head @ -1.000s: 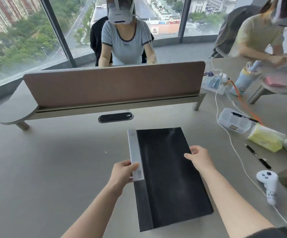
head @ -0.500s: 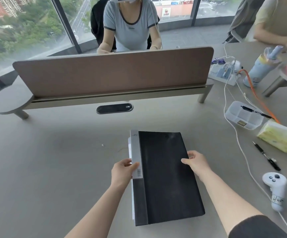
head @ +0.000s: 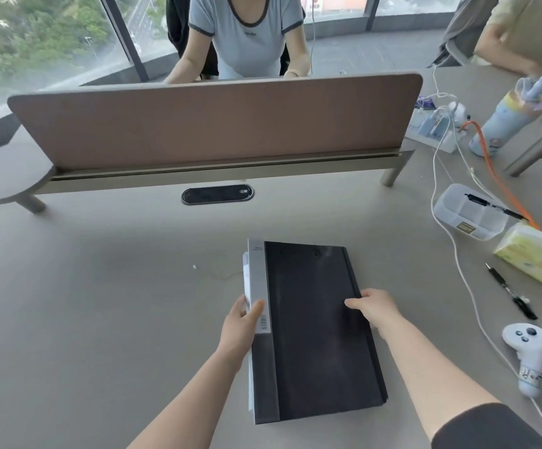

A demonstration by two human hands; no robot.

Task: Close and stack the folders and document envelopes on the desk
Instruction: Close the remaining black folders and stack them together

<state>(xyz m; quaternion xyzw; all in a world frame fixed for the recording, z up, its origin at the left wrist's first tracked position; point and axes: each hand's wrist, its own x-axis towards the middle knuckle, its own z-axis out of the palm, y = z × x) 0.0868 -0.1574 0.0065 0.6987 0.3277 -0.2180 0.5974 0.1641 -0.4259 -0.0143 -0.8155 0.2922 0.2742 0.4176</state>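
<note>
On the grey counter (head: 84,303), the black folder (head: 315,328) serves as the landmark: it lies closed and flat, near the counter's close edge and in front of the brown divider screen (head: 214,121). Just left of the folder's spine, the left hand (head: 242,325) is clamped on that edge, thumb on the grey spine label (head: 258,286) and fingers wrapped underneath, where the pale edges of another document envelope or sheets (head: 246,277) stick out slightly beyond the folder, lying beneath it. On the folder's right edge, the right hand (head: 375,311) grips with the fingers spread across the cover and the thumb hidden below. The step in hand looks like squaring up the closed folder on what lies under it. The next move calls for nudging the pale edges flush with the spine, then letting go with both hands so the stack rests level; whether more folders wait elsewhere cannot be told. Well right of the folder lie a white cable (head: 457,264), a pen (head: 511,291), a tissue pack (head: 535,257) and a white controller (head: 529,354), all clear of the stack.
</note>
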